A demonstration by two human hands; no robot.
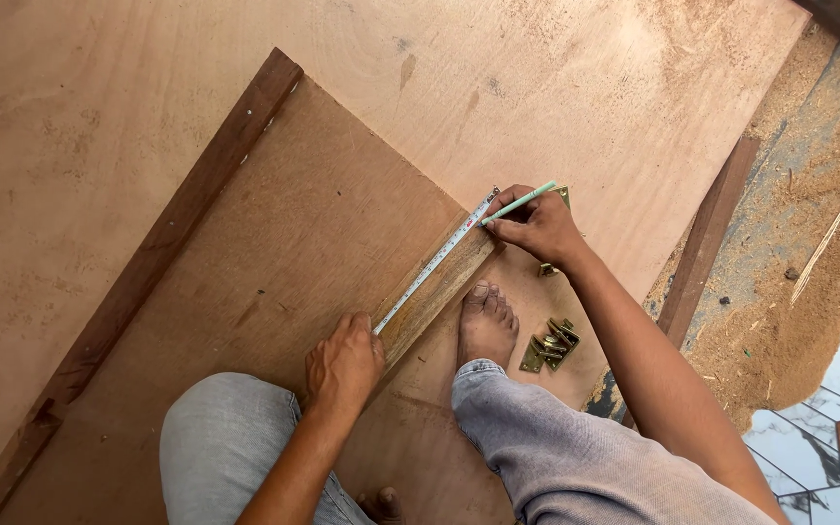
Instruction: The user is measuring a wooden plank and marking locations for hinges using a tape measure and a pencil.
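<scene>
Tape measure [437, 258] lies stretched along the wooden edge strip [439, 282] of a framed plywood panel [274, 262] on the floor. Left hand [342, 365] presses its near end down, fingers curled together; right hand [540, 226] pinches a green pencil [520, 202] at the far end. A bare foot [486, 326] rests beside brass hinges [550, 345] on a larger plywood sheet [537, 87].

Left hand [342, 367] pins tape measure [437, 260]; right hand [538, 226] holds pencil [519, 203].
</scene>
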